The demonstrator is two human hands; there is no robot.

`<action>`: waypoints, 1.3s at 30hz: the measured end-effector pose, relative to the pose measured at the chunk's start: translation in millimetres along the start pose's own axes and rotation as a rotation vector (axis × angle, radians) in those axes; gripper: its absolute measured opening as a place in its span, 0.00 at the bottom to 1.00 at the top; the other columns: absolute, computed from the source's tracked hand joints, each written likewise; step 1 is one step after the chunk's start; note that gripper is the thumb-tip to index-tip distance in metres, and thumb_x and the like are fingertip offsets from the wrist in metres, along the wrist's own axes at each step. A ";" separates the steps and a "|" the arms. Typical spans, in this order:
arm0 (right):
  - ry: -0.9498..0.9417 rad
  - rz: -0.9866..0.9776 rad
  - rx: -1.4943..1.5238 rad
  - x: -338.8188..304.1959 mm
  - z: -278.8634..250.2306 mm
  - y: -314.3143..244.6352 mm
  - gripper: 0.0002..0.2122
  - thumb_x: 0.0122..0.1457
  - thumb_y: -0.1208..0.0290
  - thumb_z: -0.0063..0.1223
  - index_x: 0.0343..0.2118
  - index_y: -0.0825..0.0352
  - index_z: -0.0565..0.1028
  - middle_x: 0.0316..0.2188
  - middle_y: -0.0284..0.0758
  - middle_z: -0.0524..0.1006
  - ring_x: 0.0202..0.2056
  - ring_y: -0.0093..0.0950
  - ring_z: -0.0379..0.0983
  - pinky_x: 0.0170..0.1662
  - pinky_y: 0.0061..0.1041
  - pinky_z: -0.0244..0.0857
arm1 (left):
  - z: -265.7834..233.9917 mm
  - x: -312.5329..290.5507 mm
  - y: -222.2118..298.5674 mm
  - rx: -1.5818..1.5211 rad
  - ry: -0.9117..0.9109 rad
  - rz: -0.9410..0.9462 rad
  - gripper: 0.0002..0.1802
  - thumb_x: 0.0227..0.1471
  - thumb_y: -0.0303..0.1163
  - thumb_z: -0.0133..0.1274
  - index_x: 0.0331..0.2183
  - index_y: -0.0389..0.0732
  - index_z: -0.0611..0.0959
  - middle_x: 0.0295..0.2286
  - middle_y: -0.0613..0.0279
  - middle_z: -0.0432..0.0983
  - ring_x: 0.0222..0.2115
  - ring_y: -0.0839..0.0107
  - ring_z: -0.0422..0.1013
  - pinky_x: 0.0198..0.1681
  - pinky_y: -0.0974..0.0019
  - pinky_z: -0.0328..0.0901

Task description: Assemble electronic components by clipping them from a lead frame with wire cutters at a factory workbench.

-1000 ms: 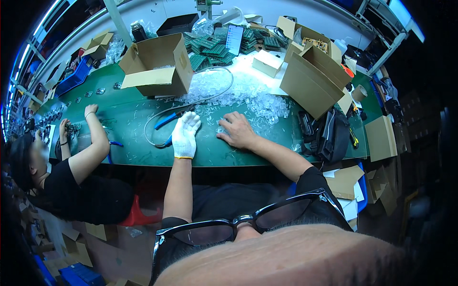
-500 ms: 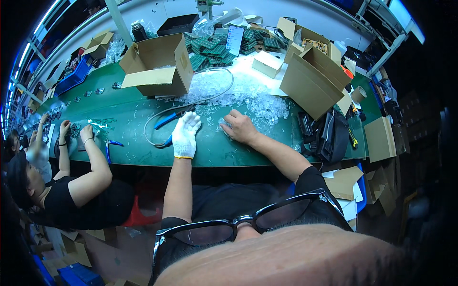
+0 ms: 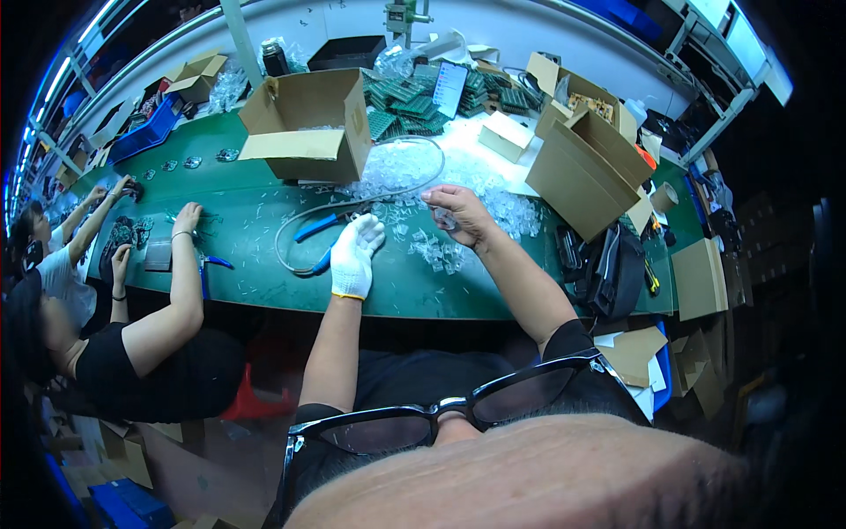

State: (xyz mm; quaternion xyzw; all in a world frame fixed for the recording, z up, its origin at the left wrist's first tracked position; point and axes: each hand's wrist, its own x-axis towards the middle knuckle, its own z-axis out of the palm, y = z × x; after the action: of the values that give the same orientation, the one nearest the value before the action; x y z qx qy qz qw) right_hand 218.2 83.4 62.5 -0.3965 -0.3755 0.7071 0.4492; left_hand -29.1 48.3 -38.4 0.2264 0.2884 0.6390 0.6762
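Observation:
My left hand [image 3: 356,257], in a white knitted glove, is palm up over the green table with its fingers curled in. Whatever it may hold is hidden. Beside it lies a blue-handled tool [image 3: 315,227] with a grey hose [image 3: 284,231] looping around it; the glove covers part of the tool. My bare right hand [image 3: 465,217] is raised at the near edge of a heap of clear plastic pieces [image 3: 401,167], its fingers closed on clear plastic pieces [image 3: 447,220]. Just below that hand lies a smaller cluster of clear pieces [image 3: 438,253].
An open cardboard box [image 3: 304,115] stands behind the heap at left, another cardboard box [image 3: 586,172] at right. Green circuit boards [image 3: 401,101] are piled at the back. A black bag [image 3: 612,269] lies at right. At left, a co-worker's arm [image 3: 181,291] reaches over the table near blue pliers [image 3: 211,263].
My right hand has lifted off the table and turned, with clear pieces in its fingers; a small cluster shows where it was. My left hand's fingers are curled further. The view has shifted slightly.

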 end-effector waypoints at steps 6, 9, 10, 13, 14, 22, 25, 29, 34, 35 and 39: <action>-0.187 -0.190 -0.241 51.5 114.4 -95.5 0.09 0.58 0.68 0.73 0.32 0.67 0.83 0.22 0.25 0.75 0.21 0.17 0.68 0.24 0.22 0.59 | -6.9 -8.1 -3.2 0.066 -0.078 0.087 0.24 0.70 0.45 0.50 0.54 0.34 0.80 0.50 0.52 0.80 0.50 0.56 0.77 0.58 0.47 0.69; -0.144 -0.492 -0.585 114.7 169.8 -123.7 0.12 0.53 0.66 0.75 0.32 0.70 0.85 0.26 0.33 0.82 0.25 0.21 0.77 0.29 0.24 0.68 | -8.2 -8.5 -4.3 0.041 -0.082 0.061 0.27 0.70 0.47 0.51 0.55 0.33 0.78 0.50 0.51 0.79 0.51 0.56 0.76 0.58 0.48 0.69; -0.088 -0.513 -0.741 130.3 190.0 -132.6 0.14 0.50 0.65 0.76 0.32 0.71 0.86 0.27 0.36 0.84 0.27 0.22 0.80 0.32 0.25 0.72 | -10.1 -10.0 -2.9 0.048 -0.077 0.062 0.27 0.70 0.47 0.51 0.55 0.33 0.78 0.50 0.51 0.79 0.51 0.56 0.76 0.58 0.49 0.69; 0.050 -0.716 -1.196 185.7 206.4 -147.2 0.16 0.49 0.56 0.71 0.33 0.65 0.88 0.29 0.38 0.86 0.34 0.31 0.85 0.43 0.31 0.77 | 1.2 -5.7 -8.1 0.033 -0.103 0.043 0.25 0.69 0.46 0.51 0.54 0.33 0.79 0.49 0.51 0.80 0.51 0.56 0.76 0.58 0.49 0.69; 0.146 -0.870 -1.465 204.4 197.2 -151.3 0.16 0.50 0.54 0.69 0.33 0.63 0.88 0.30 0.38 0.87 0.38 0.35 0.85 0.46 0.34 0.78 | 9.0 -2.2 -11.7 0.038 -0.118 0.025 0.25 0.69 0.45 0.52 0.53 0.33 0.80 0.49 0.51 0.80 0.51 0.56 0.76 0.58 0.49 0.69; -0.064 -0.610 -1.497 210.3 218.0 -126.1 0.23 0.67 0.44 0.53 0.40 0.62 0.87 0.35 0.46 0.85 0.43 0.46 0.83 0.50 0.45 0.75 | -1.9 -7.0 -5.9 0.023 -0.087 -0.008 0.23 0.69 0.44 0.52 0.54 0.34 0.80 0.49 0.52 0.80 0.50 0.56 0.77 0.59 0.49 0.69; -0.091 -1.013 -1.372 190.6 183.4 -124.5 0.17 0.63 0.55 0.59 0.44 0.64 0.85 0.41 0.46 0.84 0.43 0.46 0.82 0.49 0.42 0.75 | -2.0 -1.2 -11.0 0.021 -0.081 -0.008 0.23 0.70 0.44 0.49 0.53 0.35 0.82 0.48 0.56 0.82 0.48 0.61 0.78 0.57 0.52 0.70; -0.242 -0.986 -1.264 85.4 167.3 -108.2 0.12 0.63 0.66 0.62 0.44 0.68 0.83 0.37 0.45 0.84 0.39 0.40 0.83 0.44 0.36 0.76 | -15.8 -4.3 5.0 -0.041 -0.087 0.059 0.24 0.73 0.45 0.45 0.53 0.35 0.81 0.49 0.53 0.81 0.51 0.56 0.77 0.59 0.49 0.69; -0.400 -0.746 -1.442 31.3 50.3 -19.9 0.09 0.60 0.66 0.62 0.38 0.64 0.84 0.36 0.44 0.83 0.40 0.47 0.80 0.45 0.45 0.74 | 4.6 8.3 0.9 -0.114 0.024 -0.079 0.27 0.73 0.48 0.43 0.54 0.32 0.78 0.52 0.48 0.78 0.55 0.51 0.74 0.64 0.44 0.65; -0.403 -0.739 -1.476 27.4 40.3 -0.3 0.08 0.58 0.67 0.64 0.38 0.64 0.84 0.36 0.43 0.82 0.41 0.46 0.80 0.46 0.45 0.74 | 0.3 6.3 2.2 -0.125 0.022 -0.075 0.28 0.73 0.49 0.43 0.55 0.31 0.77 0.53 0.47 0.77 0.55 0.51 0.73 0.64 0.44 0.65; -0.454 -1.013 -1.425 34.8 17.7 50.5 0.09 0.55 0.70 0.65 0.39 0.65 0.84 0.36 0.43 0.82 0.41 0.46 0.79 0.46 0.46 0.73 | -9.7 0.5 3.4 -0.103 0.012 -0.034 0.31 0.73 0.50 0.42 0.56 0.30 0.76 0.55 0.45 0.75 0.56 0.49 0.72 0.65 0.44 0.64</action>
State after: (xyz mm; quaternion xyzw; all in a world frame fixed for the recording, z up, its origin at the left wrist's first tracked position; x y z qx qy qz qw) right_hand 175.4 97.0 17.1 -0.2189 -0.9338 0.0858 0.2697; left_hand -38.2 48.4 -43.3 0.1826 0.2631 0.6429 0.6958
